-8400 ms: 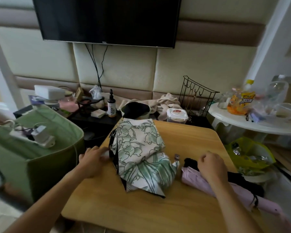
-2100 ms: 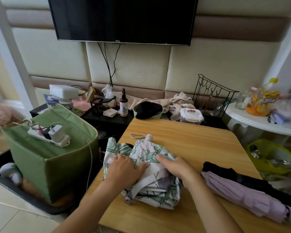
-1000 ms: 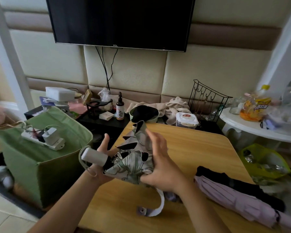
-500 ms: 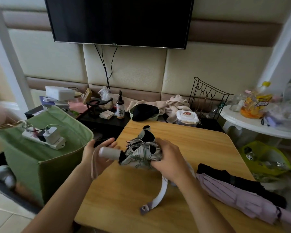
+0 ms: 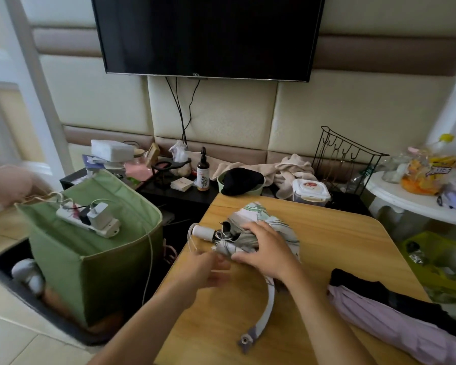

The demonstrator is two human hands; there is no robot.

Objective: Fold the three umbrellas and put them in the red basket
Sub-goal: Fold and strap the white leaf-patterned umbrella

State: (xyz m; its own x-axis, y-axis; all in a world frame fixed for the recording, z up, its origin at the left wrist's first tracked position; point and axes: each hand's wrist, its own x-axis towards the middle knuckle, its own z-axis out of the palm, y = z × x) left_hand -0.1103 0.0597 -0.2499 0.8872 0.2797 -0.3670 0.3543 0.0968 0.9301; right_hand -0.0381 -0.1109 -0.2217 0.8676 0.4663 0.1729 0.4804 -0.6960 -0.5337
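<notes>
A white umbrella with a green leaf print [image 5: 271, 227] lies bunched on the wooden table [image 5: 340, 241], its white handle [image 5: 202, 231] pointing left. My right hand [image 5: 266, 248] grips the rolled canopy from above. My left hand [image 5: 208, 270] is blurred at the near edge of the bundle, just below the handle; its grip is unclear. The umbrella's closing strap [image 5: 266, 309] trails toward me, ending in a snap. A folded purple umbrella [image 5: 395, 330] and a black umbrella [image 5: 374, 288] lie at the table's right. No red basket is in view.
A green fabric bin [image 5: 95, 259] with a power strip on top stands left of the table. Bottles, cloths, a wipes tub [image 5: 311, 192] and a wire rack [image 5: 345, 159] crowd the far edge. A white side table [image 5: 411, 204] stands to the right.
The bundle was lowered onto the table. My left hand let go of the white handle and moved under it to the bundle's near edge. My right hand stayed on the canopy.
</notes>
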